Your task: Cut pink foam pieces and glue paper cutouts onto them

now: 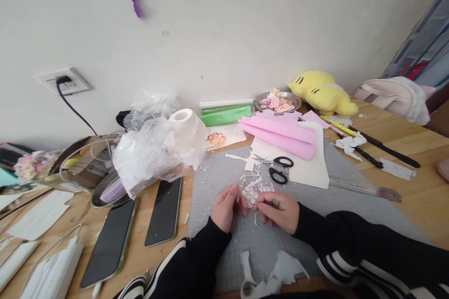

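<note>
black sleeve (380,243) cut off at the right edge, backpack (394,98) partly hidden behind the wooden table (430,191), blurred markings on the ruler (365,187), unclear grip of the right hand (278,210)

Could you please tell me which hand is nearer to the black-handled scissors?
The right hand is nearer, just below the black-handled scissors in the picture; the left hand is farther away, below and to their left.

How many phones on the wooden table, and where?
2. One rectangular black-screened phone with a greenish edge lies at left; another black-screened phone lies between it and the grey gridded mat. More could hide under the translucent plastic bag.
</note>
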Motion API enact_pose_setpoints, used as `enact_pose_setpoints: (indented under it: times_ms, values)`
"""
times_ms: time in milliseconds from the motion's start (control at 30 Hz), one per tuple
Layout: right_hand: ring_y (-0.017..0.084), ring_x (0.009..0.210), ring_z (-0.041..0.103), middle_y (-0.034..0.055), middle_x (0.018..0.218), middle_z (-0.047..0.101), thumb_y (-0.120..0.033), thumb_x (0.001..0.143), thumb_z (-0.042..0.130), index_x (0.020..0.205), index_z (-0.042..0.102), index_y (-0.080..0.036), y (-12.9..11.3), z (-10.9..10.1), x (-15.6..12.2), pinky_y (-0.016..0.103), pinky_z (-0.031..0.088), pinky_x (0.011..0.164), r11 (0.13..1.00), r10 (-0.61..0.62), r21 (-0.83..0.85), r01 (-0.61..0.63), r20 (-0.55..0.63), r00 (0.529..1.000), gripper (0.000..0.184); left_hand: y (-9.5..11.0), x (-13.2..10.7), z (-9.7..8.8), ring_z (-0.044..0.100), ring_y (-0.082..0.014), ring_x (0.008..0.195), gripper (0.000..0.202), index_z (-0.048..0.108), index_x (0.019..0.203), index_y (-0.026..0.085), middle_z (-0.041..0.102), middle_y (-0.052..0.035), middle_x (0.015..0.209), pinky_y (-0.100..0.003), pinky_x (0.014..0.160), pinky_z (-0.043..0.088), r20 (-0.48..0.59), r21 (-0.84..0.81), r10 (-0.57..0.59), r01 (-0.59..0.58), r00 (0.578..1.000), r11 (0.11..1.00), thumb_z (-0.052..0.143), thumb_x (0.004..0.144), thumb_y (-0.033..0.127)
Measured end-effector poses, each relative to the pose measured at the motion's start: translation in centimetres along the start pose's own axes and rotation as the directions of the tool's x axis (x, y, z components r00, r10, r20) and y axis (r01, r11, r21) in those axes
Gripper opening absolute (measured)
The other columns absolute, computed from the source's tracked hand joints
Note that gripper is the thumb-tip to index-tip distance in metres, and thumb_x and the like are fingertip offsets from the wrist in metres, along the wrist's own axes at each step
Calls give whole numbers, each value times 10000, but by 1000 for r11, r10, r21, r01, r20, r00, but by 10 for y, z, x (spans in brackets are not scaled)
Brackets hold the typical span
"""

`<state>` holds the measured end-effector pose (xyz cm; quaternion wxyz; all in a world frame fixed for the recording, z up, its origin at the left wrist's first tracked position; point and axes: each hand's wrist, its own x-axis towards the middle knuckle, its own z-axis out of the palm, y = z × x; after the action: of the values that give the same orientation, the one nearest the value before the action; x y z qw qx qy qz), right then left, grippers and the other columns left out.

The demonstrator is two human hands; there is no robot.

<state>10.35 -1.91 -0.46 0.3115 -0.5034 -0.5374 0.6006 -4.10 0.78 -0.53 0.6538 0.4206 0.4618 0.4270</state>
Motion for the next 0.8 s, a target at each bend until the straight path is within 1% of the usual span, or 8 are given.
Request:
enact_pose_setpoints:
  times_ms: [133,300,367,433,533,633,700,800]
  values:
    - [40,358,393,-49,463,480,-257,710,462,693,524,-155,0,0,0,153,304,368,1000,-5,5,5,0,1000,121,0,2,0,428,-74,308,333,498,587,144,536,24,417,-196,349,266,-25,-26,-30,29,999,999,578,589,468]
    - [42,364,395,-48,465,477,-260,714,456,691,520,-150,1,0,-1,156,315,378,1000,-5,3,5,10,1000,130,-2,5,-2,502,-86,380,344,539,730,119,618,-15,571,-197,373,324,-56,-89,-9,4,998,996,636,550,396]
    - [42,366,395,-50,467,476,-257,714,454,692,519,-151,1,0,-1,156,313,381,1000,0,0,0,14,1000,127,-2,5,-3,490,-70,376,328,541,746,120,597,9,535,-187,384,336,-87,-110,30,-40,996,993,633,571,382]
    - [43,368,396,-50,468,479,-255,714,456,692,520,-152,0,0,-1,157,312,383,1000,-1,-4,1,14,1000,123,-3,5,-4,414,-45,302,310,545,757,122,499,67,401,-172,354,307,-106,-123,55,-69,993,990,606,615,390]
    - [44,367,398,-48,469,486,-250,712,462,688,521,-153,-1,-1,0,158,309,382,1000,-5,-9,5,7,1000,117,-3,3,-5,304,-46,204,326,544,706,125,331,112,258,-165,280,233,-104,-135,37,-51,994,990,560,652,447]
    - [43,364,396,-49,467,485,-241,705,468,682,523,-153,-1,-1,0,156,305,378,1000,5,-8,-5,2,1000,107,-3,1,-4,295,-64,167,393,500,545,142,308,89,202,-168,237,189,-107,-97,8,-18,994,995,521,651,520]
    - [39,363,395,-51,466,484,-238,704,466,680,524,-153,-1,0,0,153,305,378,1000,12,-6,-12,3,1000,105,-3,0,-2,276,-60,157,462,413,438,166,288,76,189,-170,225,163,-102,-81,6,-15,995,997,455,674,561]
    - [35,365,394,-51,465,483,-237,709,458,680,524,-151,-1,0,0,147,306,381,1000,7,0,-7,0,1000,112,-1,1,-1,237,-39,178,466,313,415,182,257,85,228,-166,243,163,-60,-134,7,-15,998,991,401,721,522]
